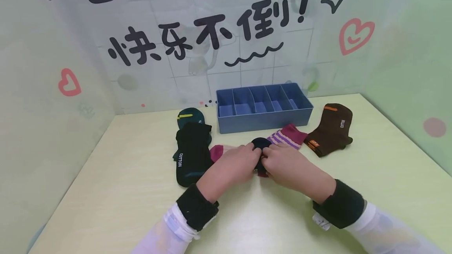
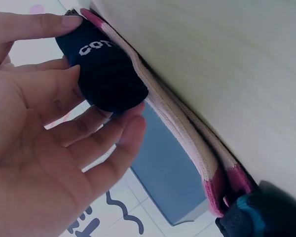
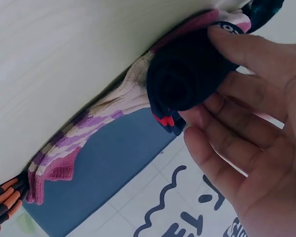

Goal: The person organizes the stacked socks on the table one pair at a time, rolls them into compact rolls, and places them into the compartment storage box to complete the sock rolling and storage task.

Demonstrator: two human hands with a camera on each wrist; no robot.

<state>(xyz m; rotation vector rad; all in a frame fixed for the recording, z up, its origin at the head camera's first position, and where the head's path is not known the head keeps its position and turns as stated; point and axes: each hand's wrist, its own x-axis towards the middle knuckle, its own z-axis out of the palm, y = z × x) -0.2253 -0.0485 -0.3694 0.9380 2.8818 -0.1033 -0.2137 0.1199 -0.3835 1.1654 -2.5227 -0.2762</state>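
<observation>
Both hands meet over a dark navy sock that is rolled up into a thick bundle. My left hand grips one end of the roll, thumb on top near white lettering, fingers curled beneath. The other end is held by my right hand, its thumb across the roll and fingertips under it. In the right wrist view the spiral end of the navy roll shows, with a red-marked flap. Below it lies a cream and magenta sock with a purple-striped cuff.
Behind the hands stands a blue divided box with several compartments. A black sock overlaps a dark green sock at left. Toward the right lies a brown sock with orange marks. A printed curtain hangs behind the table.
</observation>
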